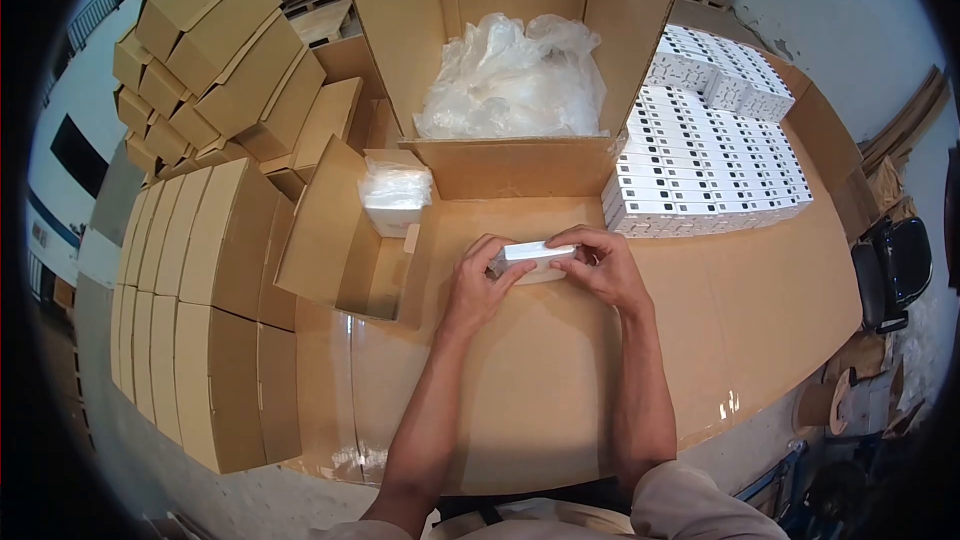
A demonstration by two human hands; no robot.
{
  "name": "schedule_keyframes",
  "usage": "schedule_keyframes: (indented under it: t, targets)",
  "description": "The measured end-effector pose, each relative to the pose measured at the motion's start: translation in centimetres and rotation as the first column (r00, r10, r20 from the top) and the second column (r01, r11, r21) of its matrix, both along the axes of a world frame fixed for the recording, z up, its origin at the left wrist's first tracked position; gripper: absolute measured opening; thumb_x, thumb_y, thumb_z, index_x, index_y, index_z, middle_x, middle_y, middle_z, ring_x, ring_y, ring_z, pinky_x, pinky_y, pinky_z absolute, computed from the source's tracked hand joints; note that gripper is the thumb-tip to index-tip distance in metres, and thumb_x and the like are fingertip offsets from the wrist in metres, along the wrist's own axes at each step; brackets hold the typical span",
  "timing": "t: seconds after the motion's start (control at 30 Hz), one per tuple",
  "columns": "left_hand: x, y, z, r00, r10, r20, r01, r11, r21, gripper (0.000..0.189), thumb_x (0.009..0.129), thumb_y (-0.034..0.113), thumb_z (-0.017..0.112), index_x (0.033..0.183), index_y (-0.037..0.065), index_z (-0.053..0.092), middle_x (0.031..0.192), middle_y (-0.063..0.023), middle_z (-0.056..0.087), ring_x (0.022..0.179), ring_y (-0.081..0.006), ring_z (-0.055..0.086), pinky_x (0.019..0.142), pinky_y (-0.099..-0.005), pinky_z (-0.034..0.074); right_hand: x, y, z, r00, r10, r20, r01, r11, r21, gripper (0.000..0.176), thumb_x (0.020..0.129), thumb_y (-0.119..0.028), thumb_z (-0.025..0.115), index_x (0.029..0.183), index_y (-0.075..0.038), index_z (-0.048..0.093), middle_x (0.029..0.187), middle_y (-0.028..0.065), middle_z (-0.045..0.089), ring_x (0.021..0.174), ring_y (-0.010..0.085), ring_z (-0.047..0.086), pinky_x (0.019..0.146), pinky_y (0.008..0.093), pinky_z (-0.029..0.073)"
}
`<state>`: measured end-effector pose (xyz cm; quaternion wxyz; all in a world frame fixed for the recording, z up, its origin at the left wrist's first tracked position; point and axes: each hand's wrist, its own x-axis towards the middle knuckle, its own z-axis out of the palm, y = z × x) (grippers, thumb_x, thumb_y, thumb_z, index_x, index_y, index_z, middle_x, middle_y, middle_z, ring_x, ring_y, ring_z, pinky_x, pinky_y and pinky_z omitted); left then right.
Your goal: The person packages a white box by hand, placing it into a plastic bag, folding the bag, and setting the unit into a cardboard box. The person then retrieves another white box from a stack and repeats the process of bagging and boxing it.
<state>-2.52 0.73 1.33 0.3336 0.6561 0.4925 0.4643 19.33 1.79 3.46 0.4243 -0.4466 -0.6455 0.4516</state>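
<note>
Between my two hands, above the cardboard-covered table, is a small white box (538, 252). Clear plastic shows around its left end. My left hand (482, 278) grips that end with thumb and fingers. At the other end, my right hand (602, 265) pinches the box, index finger along the top and thumb at the near side. Just left of my hands stands an open brown carton (375, 290). Inside its far end are white boxes in clear plastic bags (395, 185).
A large open carton (510, 168) of crumpled clear plastic bags (515, 80) stands ahead. White printed boxes (710, 165) are stacked in rows at the right. Closed brown cartons (200, 310) are piled along the left. A black chair (895, 270) is beyond the table's right edge.
</note>
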Motion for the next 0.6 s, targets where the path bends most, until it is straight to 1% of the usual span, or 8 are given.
schedule_keyframes:
  t: [0.07,0.17,0.27,0.37,0.4,0.47,0.57,0.6]
  targets:
    - [0.2,-0.8,0.1,0.999,0.022,-0.029,-0.023,0.999,-0.035,0.037,0.087,0.023,0.081,0.113,0.0,0.067,0.1,-0.0141,0.067,0.089,-0.0298,0.066,0.077,-0.0399,0.052,-0.1,0.1,0.0,1.0,-0.002,-0.004,0.002,0.999,0.039,0.025,0.081,-0.001,0.082,0.105,-0.006,0.079,0.088,-0.0019,0.07,0.064,0.0045,0.045,0.058,0.0229,0.039]
    - [0.1,-1.8,-2.2,0.991,0.104,-0.088,-0.101,0.994,0.04,0.05,0.088,0.023,0.079,0.128,0.0,0.059,0.112,-0.0183,0.065,0.101,-0.0333,0.064,0.087,-0.0435,0.051,-0.1,0.3,-0.8,0.998,-0.023,-0.062,0.027,0.997,0.074,0.024,0.082,-0.001,0.082,0.106,-0.004,0.078,0.091,-0.0013,0.072,0.065,0.003,0.049,0.059,0.0206,0.041]
    - [-0.4,-4.3,-1.5,0.963,0.173,-0.206,-0.174,0.985,0.014,0.062,0.088,0.021,0.076,0.14,0.0,0.049,0.13,-0.0225,0.058,0.12,-0.0381,0.056,0.102,-0.0462,0.046,0.2,0.6,-1.8,0.984,-0.069,-0.162,0.082,0.994,0.076,0.025,0.084,0.001,0.08,0.108,-0.002,0.077,0.094,0.0008,0.073,0.069,0.0027,0.055,0.062,0.0191,0.045]
    - [-1.5,-7.5,-2.3,0.909,0.215,-0.357,-0.179,0.975,0.131,0.069,0.088,0.021,0.074,0.146,0.002,0.044,0.143,-0.0231,0.049,0.135,-0.0412,0.044,0.113,-0.0476,0.036,-0.2,0.7,-1.6,0.951,-0.135,-0.277,0.152,0.988,0.04,0.026,0.085,0.003,0.079,0.111,0.0,0.075,0.095,0.0032,0.073,0.071,0.0034,0.058,0.063,0.0192,0.048]
    - [-1.8,-8.7,-2.3,0.904,0.195,-0.381,-0.16,0.98,0.122,0.067,0.089,0.022,0.074,0.145,0.001,0.045,0.144,-0.0225,0.049,0.136,-0.0416,0.042,0.114,-0.0488,0.034,-0.5,0.5,-1.3,0.935,-0.163,-0.315,0.178,0.984,0.021,0.027,0.085,0.003,0.079,0.111,0.0,0.074,0.095,0.004,0.073,0.071,0.0038,0.059,0.064,0.0195,0.049]
    - [-2.2,-10.9,-1.6,0.895,0.153,-0.419,-0.119,0.987,0.105,0.064,0.09,0.023,0.072,0.144,0.001,0.046,0.147,-0.0215,0.047,0.139,-0.0426,0.039,0.117,-0.0512,0.03,-1.2,0.3,-0.7,0.915,-0.165,-0.368,0.198,0.979,0.054,0.028,0.085,0.006,0.078,0.112,0.0,0.072,0.095,0.0052,0.072,0.073,0.0069,0.062,0.064,0.021,0.052]
    - [-2.4,-13.7,-0.3,0.778,0.073,-0.624,-0.036,0.997,0.071,0.064,0.093,0.03,0.068,0.147,0.002,0.046,0.154,-0.0184,0.042,0.145,-0.0414,0.034,0.119,-0.0519,0.028,-3.4,0.3,0.2,0.885,-0.144,-0.442,0.198,0.977,0.078,0.028,0.087,0.006,0.076,0.113,0.001,0.069,0.099,0.0063,0.071,0.075,0.0098,0.064,0.064,0.0229,0.054]
    - [-2.5,-14.4,-0.1,0.76,0.055,-0.648,-0.033,0.998,0.046,0.065,0.094,0.033,0.066,0.148,0.003,0.045,0.156,-0.0172,0.041,0.146,-0.0412,0.032,0.12,-0.0525,0.027,-4.5,0.4,0.7,0.879,-0.135,-0.457,0.192,0.978,0.082,0.028,0.088,0.007,0.075,0.114,0.001,0.068,0.101,0.0068,0.07,0.076,0.0108,0.065,0.065,0.0236,0.055]
